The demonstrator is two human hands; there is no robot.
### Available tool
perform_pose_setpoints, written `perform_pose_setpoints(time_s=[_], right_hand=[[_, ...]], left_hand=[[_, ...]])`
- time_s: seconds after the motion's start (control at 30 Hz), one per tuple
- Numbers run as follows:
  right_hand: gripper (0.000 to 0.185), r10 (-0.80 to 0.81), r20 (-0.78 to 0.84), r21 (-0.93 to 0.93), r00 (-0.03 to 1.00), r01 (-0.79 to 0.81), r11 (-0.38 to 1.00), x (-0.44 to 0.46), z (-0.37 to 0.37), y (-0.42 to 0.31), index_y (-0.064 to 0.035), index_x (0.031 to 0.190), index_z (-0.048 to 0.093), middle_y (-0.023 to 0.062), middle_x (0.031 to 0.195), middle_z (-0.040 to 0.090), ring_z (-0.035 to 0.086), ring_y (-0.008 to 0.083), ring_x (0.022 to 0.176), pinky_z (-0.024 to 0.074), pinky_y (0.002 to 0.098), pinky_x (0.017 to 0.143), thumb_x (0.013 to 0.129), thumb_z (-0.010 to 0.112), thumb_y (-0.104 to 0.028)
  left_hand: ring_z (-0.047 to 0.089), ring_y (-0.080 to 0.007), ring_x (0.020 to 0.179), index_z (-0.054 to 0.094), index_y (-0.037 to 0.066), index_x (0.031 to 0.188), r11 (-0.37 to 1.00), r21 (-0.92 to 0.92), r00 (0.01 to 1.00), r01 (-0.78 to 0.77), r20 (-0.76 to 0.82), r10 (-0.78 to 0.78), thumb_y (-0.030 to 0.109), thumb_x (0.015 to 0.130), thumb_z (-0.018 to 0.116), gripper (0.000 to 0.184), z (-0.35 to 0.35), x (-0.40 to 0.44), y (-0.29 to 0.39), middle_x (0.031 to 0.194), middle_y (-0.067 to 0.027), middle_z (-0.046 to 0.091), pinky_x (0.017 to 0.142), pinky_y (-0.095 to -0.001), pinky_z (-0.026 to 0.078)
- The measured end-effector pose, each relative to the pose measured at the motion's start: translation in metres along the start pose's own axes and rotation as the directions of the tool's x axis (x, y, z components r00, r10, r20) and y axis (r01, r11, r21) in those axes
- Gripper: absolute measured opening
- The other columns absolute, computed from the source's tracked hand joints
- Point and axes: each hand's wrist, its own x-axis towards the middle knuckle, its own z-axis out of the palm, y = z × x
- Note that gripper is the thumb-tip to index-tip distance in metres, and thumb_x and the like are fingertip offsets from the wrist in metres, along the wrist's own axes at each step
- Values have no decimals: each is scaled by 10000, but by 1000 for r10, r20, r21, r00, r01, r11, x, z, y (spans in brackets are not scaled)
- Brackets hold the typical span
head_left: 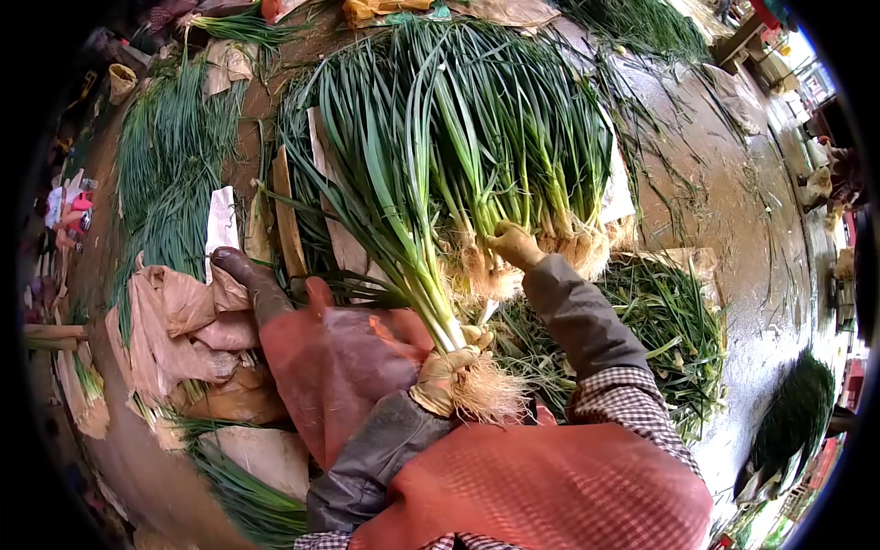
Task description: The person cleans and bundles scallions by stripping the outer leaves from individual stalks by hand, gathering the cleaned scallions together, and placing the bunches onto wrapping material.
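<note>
A bunch of long green stalks (pixel 423 280) with white stems and pale roots is gripped near the root end by my left hand (pixel 446 374), which wears a yellowish glove. The roots hang out to the right of that hand. My right hand (pixel 515 246), gloved too, is closed at the root ends of a wide pile of the same plants (pixel 477 119). What its fingers hold is too small to make out. The leaves of the pile point away from me, and its roots (pixel 579 243) face me.
Loose green leaves (pixel 665 321) lie heaped at the right, below the pile. More leafy plants (pixel 179 147) and a crumpled pinkish sack (pixel 179 321) are at the left. A red apron (pixel 550 486) covers my lap. Wet floor (pixel 715 183) shows at the right.
</note>
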Motion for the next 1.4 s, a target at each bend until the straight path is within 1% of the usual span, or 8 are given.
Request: perform_pose_setpoints(time_s=[0.33,0.57,0.7,0.83,0.9,1.03,1.07,1.4], right_hand=[[314,38,241,470,970,-151,870,-155,-3,-81,18,975,540,20,664,529,460,81,563,367,236,521,877,589,-277],[307,53,-329,350,943,69,934,-74,-33,58,41,1142,487,76,841,589,512,136,610,470,257,507,944,503,-193],[699,-114,-14,110,993,115,987,-142,-31,-36,4,1341,366,256,1295,451,555,294,1095,507,355,880,863,577,-461],[443,-409,274,-248,870,475,844,-170,9,-70,20,905,637,154,889,667,645,237,836,528,337,686,883,588,-419],[329,-550,173,-181,817,575,798,-186,-6,-66,16,827,644,120,761,666,635,209,676,486,341,567,895,600,-303],[185,104,295,55,950,-125,991,-219,-46,-52,8,880,653,95,762,646,605,170,669,502,303,600,849,660,-174],[262,-541,36,13,840,541,841,-203,-18,18,8,1005,639,100,813,639,600,173,696,515,299,634,797,713,-134],[219,-469,411,369,782,328,869,-198,-17,-72,2,989,638,77,839,625,585,179,749,496,300,677,865,653,-178]], left_hand=[[601,-163,902,617,4,1073,998,27,987,65,-147,-60,25,775,672,304,6,22,-5,982,-46,639,808,-277,479],[613,-178,761,630,-39,949,999,47,997,3,-82,1,40,773,632,193,8,0,4,838,-83,642,708,-298,519],[629,-174,782,611,-33,1012,994,101,991,49,-128,-36,2,785,618,230,8,2,0,873,-83,644,695,-291,535],[639,-179,823,590,-6,1098,986,119,990,115,70,-124,-20,803,625,297,11,0,1,938,-78,640,726,-285,552],[638,-178,847,579,2,1134,980,199,998,22,-66,-9,-30,812,621,327,11,-2,-2,965,-75,637,735,-286,551],[640,-172,835,575,-40,1131,959,282,997,38,-75,-17,-46,805,622,329,-10,5,-14,950,-73,640,727,-281,555],[640,-172,835,575,-40,1131,959,281,997,44,-75,-24,-46,805,622,329,-7,3,-14,950,-73,640,727,-281,555],[642,-189,813,571,-42,1122,934,354,997,38,-76,-11,-71,799,601,325,17,-6,5,984,-109,638,700,-279,561]])
